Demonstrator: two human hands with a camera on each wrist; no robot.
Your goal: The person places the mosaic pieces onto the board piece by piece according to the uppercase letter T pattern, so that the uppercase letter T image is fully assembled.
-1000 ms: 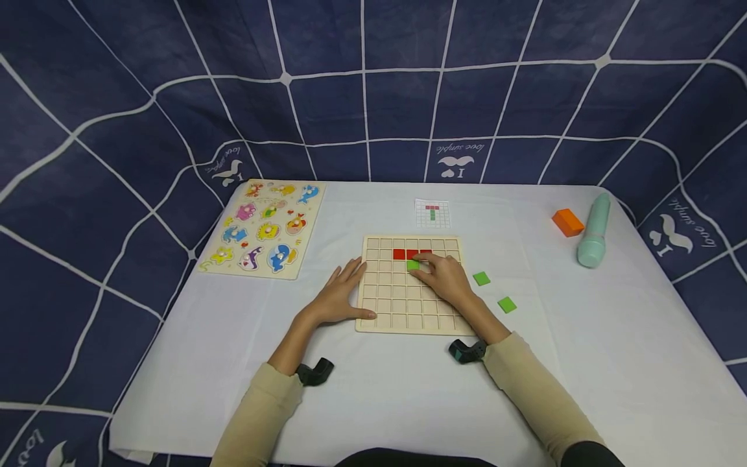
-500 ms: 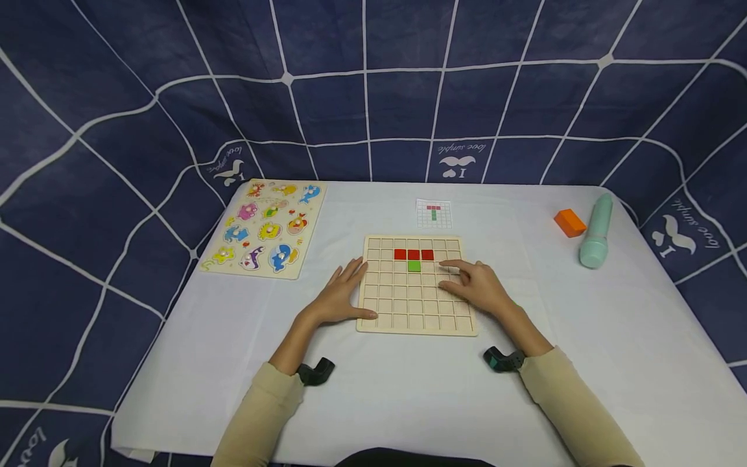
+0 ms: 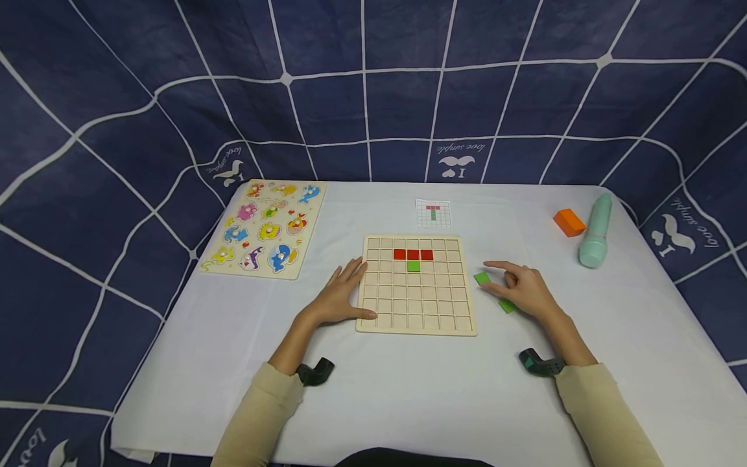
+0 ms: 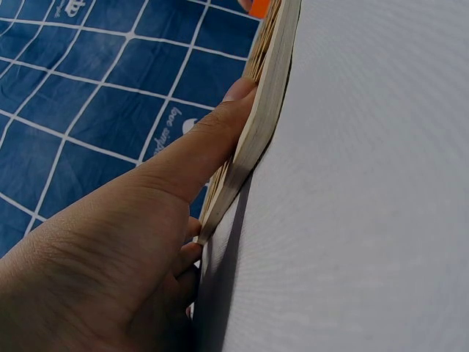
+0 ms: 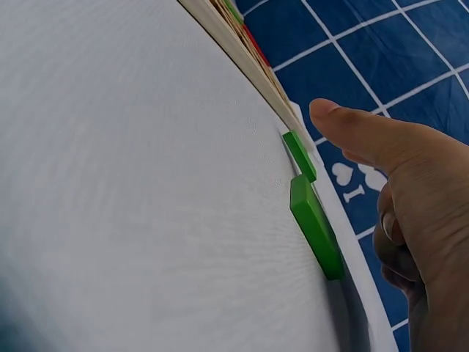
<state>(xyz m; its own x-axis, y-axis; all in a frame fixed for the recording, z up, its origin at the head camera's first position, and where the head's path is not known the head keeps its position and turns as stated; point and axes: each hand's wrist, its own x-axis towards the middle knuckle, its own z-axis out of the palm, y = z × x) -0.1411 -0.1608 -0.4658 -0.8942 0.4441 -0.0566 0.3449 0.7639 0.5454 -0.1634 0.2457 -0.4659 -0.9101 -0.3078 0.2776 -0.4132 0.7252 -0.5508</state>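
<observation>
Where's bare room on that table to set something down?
Between the animal puzzle and the wooden grid board, beyond the left hand; also nearer than the orange block, right of the right hand. It's crowded right of the board, where that hand hovers by two loose green tiles.

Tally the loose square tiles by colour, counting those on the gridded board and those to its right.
Red tiles: 3, all on the board
Green tiles: 3, one on the board, two beside it
Total: 6

Flat gridded board [image 3: 415, 305], two green tiles [image 3: 481, 277] alongside
</observation>
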